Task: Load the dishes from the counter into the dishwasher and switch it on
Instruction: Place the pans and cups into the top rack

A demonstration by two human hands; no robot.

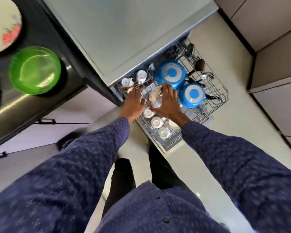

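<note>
Both hands down over the pulled-out dishwasher rack [220, 96], w/ a steel pot [155, 96] between them. Right hand [169, 101] lies on the pot's right side, fingers spread and fairly straight, tips reaching to the far rim; thumb runs along the near edge. Left hand [134, 102] is just left of the pot, fingers bent down toward the rack; can't tell if it grips anything, fingertips hidden. Pot sits round-side to the camera, approx. mid-rack; can't tell if mouth is up or down due to glare.

Right of the pot, touching each other: two blue pans [170, 74] and [191, 95], both bottom-up, handles pointing right and slightly far. Ladles [200, 64] lie in the far right part of the rack, long axes running near-left to far-right. White cups [156, 122] sit in the near-left rows, more cups [142, 75] at the far-left corner.

On the dark worktop [45, 31] far left: a green bowl [34, 70], mouth up, and a flowered plate [3, 26], well apart from the hands.
</note>
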